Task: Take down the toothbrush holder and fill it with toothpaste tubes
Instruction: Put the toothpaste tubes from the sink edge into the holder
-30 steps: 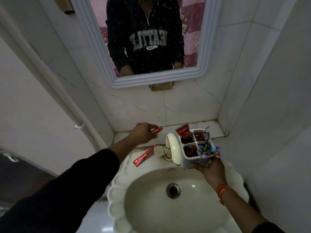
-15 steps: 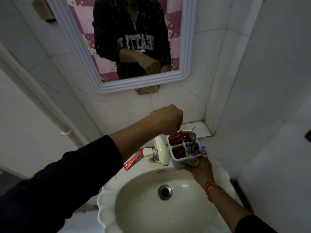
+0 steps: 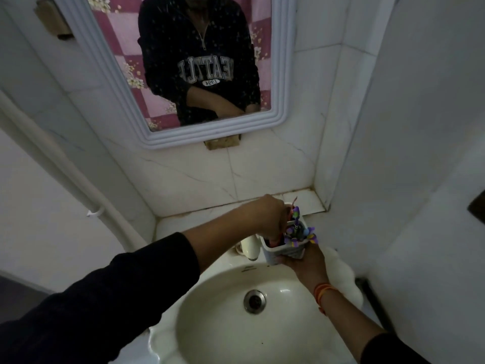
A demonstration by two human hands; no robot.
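My right hand (image 3: 305, 264) holds a white toothbrush holder (image 3: 284, 252) from below, over the back rim of the sink. The holder has several compartments, with purple decorations (image 3: 301, 233) on its right side. My left hand (image 3: 270, 216) is closed over the holder's top left, fingers pushed down into a compartment on a red toothpaste tube (image 3: 275, 241). Most of the tube is hidden by my fingers. A thin red tip (image 3: 294, 202) sticks up behind the hand.
The white sink basin (image 3: 210, 324) with its drain (image 3: 254, 302) lies below the hands. A white tap (image 3: 250, 248) stands just left of the holder. A tiled ledge (image 3: 309, 199) runs behind, a framed mirror (image 3: 86, 61) above, a white pipe (image 3: 65, 164) at left.
My left hand took a red tube from the ledge, carried it right to the holder and now presses lower into a compartment. The tube lying left of the tap is now hidden by my arm.
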